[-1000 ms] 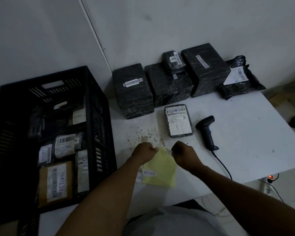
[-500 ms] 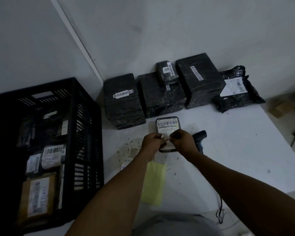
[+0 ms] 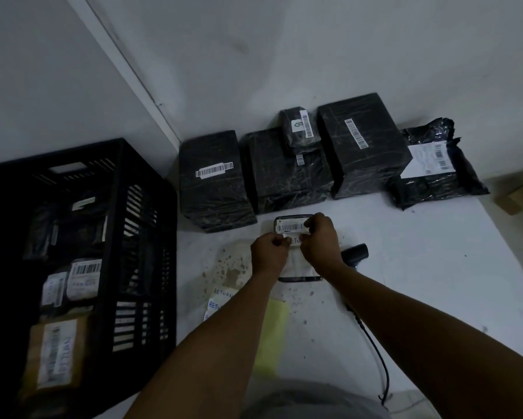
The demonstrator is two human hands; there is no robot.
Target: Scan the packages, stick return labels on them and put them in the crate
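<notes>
Flat package (image 3: 296, 269) on table, white return label (image 3: 295, 241) across its top.

return label (image 3: 295, 240) centre frame, between both hands: "RETUR" | label sheet (image 3: 219, 300) lower centre: "RETURN", "RETU" | brown parcel (image 3: 54, 355) in crate, lower left: "RETURN" | small black package (image 3: 299, 127) upper centre: handwritten mark, unreadable
</notes>
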